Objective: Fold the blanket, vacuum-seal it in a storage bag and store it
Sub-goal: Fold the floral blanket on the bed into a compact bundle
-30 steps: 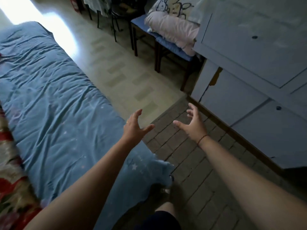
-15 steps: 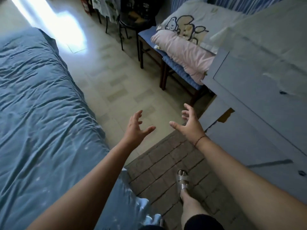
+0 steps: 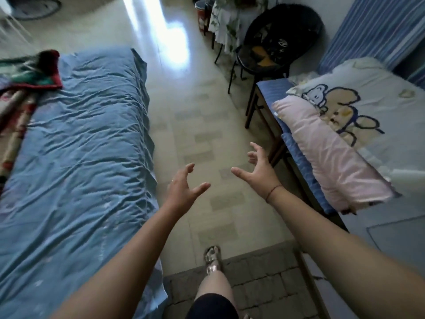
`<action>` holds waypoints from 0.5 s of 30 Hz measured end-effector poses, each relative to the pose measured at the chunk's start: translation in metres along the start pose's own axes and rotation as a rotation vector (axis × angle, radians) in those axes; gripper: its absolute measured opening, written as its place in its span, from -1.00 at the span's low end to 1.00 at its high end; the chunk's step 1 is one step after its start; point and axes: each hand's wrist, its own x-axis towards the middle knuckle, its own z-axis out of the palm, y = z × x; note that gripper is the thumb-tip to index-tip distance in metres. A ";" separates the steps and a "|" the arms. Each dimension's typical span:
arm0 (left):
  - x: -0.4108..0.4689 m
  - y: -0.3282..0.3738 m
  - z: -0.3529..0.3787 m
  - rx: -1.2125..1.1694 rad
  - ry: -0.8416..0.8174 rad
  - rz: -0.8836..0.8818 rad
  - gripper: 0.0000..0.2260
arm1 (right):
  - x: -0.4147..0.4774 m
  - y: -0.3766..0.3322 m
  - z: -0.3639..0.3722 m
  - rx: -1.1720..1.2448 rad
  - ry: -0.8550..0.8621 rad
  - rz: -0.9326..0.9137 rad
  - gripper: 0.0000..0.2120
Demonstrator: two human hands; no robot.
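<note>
2 bare hands were held out above the pale tiled floor (image 3: 200, 125), the left hand (image 3: 181, 192) and right hand (image 3: 259, 171) both empty, fingers spread and loosely curled. The wrinkled blue blanket (image 3: 76, 157) lay spread over the bed on the left, near the left hand. A folded pink quilt (image 3: 331, 153) rested on a bench (image 3: 271, 88) to the right.

Dim room; glare on floor (image 3: 174, 40); blurred, warped edges.
</note>
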 end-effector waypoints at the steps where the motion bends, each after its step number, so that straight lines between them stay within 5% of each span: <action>1: 0.023 -0.003 -0.009 0.018 0.024 -0.012 -0.33 | 0.027 -0.008 0.007 0.002 -0.019 -0.014 -0.15; 15: 0.362 0.018 -0.138 -0.019 0.097 -0.049 -0.34 | 0.371 -0.142 0.086 0.021 -0.116 -0.092 -0.15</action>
